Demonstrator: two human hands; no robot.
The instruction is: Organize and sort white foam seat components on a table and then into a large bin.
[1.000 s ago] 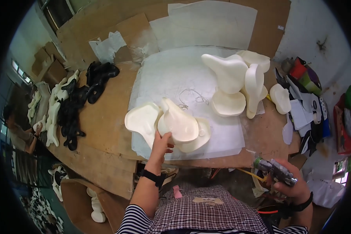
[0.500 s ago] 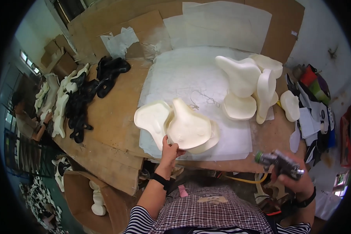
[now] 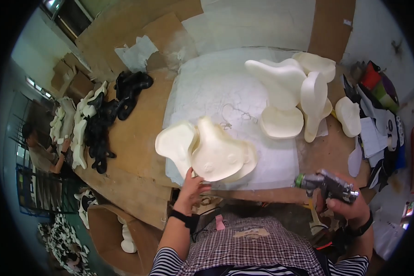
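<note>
Raised from beside the lap, right hand (image 3: 349, 202) fingers grip the spray gun (image 3: 324, 183); left hand (image 3: 193, 186) fingers, spread, steady the cream foam piece (image 3: 216, 154). Keep it pinned flat.

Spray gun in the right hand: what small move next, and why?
Probably swing the spray gun left toward the cream moulded piece. The right hand holds it off the white sheet, while the left hand touches that piece's near edge.

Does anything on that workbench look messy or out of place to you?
Mostly orderly. One oddity: a thin tangle of loose thread lies on the white sheet, between the cream moulded piece at the left hand and the stacked ones.
</note>
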